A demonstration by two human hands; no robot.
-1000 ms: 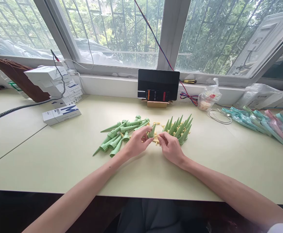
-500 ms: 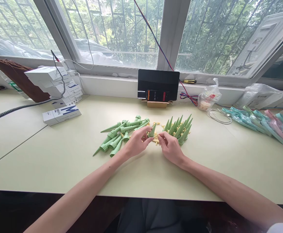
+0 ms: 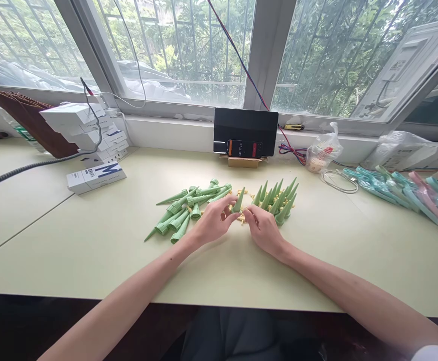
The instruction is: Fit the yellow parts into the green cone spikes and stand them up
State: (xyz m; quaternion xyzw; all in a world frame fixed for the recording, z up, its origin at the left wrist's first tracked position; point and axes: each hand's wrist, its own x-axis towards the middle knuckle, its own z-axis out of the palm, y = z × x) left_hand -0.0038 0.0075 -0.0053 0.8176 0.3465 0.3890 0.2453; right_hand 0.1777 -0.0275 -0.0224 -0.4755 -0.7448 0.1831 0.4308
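My left hand [image 3: 216, 220] holds a green plastic spike [image 3: 239, 199] between thumb and fingers, its pointed tip up. Close beside it, my right hand [image 3: 264, 228] is closed in a pinch near the spike's lower end; whatever sits between its fingertips is too small to make out. Small yellow pieces [image 3: 242, 219] lie around and behind the fingertips. Left of my left hand is a loose pile of green spikes [image 3: 179, 220], lying at various angles with ribbed caps. To the right, several green spikes [image 3: 277, 200] stand upright in a close group, with yellow bits around them.
A phone [image 3: 244, 149] showing a timer leans on a dark tablet [image 3: 245, 125] at the back. White boxes [image 3: 96, 178] are at the left. A bagged item [image 3: 322, 153], a coiled cable [image 3: 339, 181] and wrapped teal and pink items [image 3: 403, 193] lie right. The table's front edge [image 3: 241, 306] is near me.
The spike in my left hand has moved slightly right and stands a little straighter. My left thumb has come nearer my right fingertips. The pile and the standing group look the same.
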